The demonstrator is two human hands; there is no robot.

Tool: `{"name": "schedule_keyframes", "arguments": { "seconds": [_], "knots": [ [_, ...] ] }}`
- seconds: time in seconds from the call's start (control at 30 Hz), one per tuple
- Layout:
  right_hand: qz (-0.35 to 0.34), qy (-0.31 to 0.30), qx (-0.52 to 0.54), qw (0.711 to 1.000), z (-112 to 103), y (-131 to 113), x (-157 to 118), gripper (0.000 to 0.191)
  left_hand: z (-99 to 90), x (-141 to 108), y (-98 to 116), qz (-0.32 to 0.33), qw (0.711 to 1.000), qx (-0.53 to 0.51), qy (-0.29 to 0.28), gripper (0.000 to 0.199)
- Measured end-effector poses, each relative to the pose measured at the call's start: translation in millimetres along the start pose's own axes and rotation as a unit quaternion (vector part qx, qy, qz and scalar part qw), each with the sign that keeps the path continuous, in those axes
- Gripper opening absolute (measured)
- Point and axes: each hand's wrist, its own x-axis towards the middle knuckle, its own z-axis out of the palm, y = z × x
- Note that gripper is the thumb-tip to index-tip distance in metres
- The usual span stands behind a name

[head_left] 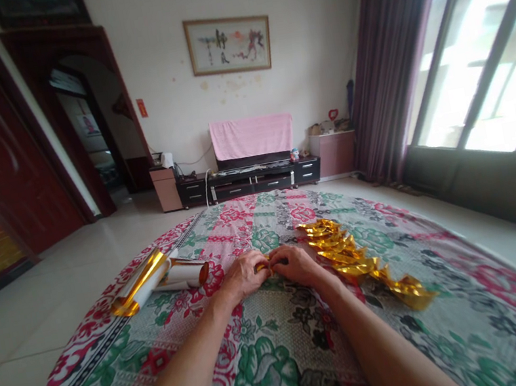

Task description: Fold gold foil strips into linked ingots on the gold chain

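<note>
My left hand (245, 273) and my right hand (295, 264) meet over the middle of the cloth, fingers closed on one small piece of gold foil paper (263, 266). Only a little of it shows between the fingertips; its shape is mostly hidden. To the right of my right hand lies a row of several folded gold foil ingots (340, 248), the nearest one (413, 292) slightly apart in shape and closer to me. Left of my left hand, curled sheets of gold foil paper with white backs (144, 283) lie loosely rolled, one across another.
A flowered red, green and white cloth (266, 384) covers the round surface under my hands. Beyond it stand a low black cabinet (232, 189) and a pink cloth (252, 136) draped over something. A window with a purple curtain (379, 58) is at the right, doors at the left.
</note>
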Motion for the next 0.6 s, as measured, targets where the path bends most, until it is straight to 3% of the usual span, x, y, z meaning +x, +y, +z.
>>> {"name": "schedule_keyframes", "arguments": {
  "seconds": [0.6],
  "knots": [
    [0.03,0.009,-0.026,0.999,2.1,-6.9,1.5,0.018,1.4,0.5,1.0,-0.022,1.0,0.004,-0.001,0.008]
  ]
}}
